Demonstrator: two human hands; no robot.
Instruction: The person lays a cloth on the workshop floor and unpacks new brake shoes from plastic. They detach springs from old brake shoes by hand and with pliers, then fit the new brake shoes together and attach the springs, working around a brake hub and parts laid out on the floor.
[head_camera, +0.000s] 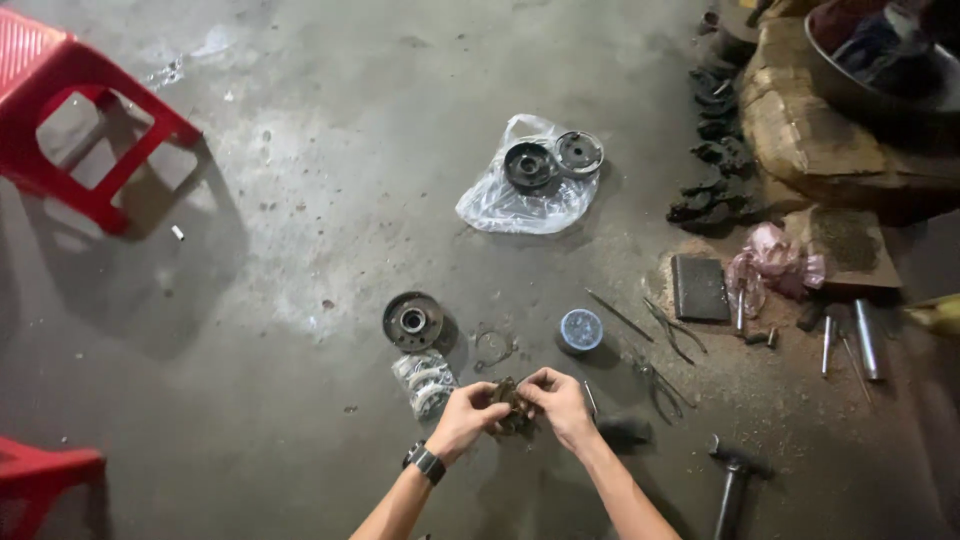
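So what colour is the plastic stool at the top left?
Red. The plastic stool shows clearly in the head view, standing on the grey concrete floor.

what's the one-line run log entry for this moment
left hand and right hand: fingers grip small dark metal part | round hub on floor beyond | hammer lower right

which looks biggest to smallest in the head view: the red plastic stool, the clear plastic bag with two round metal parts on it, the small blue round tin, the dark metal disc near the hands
1. red plastic stool
2. clear plastic bag
3. dark metal disc
4. small blue round tin

The disc and tin lie at similar distance, so that order holds. The stool is cut off by the frame.
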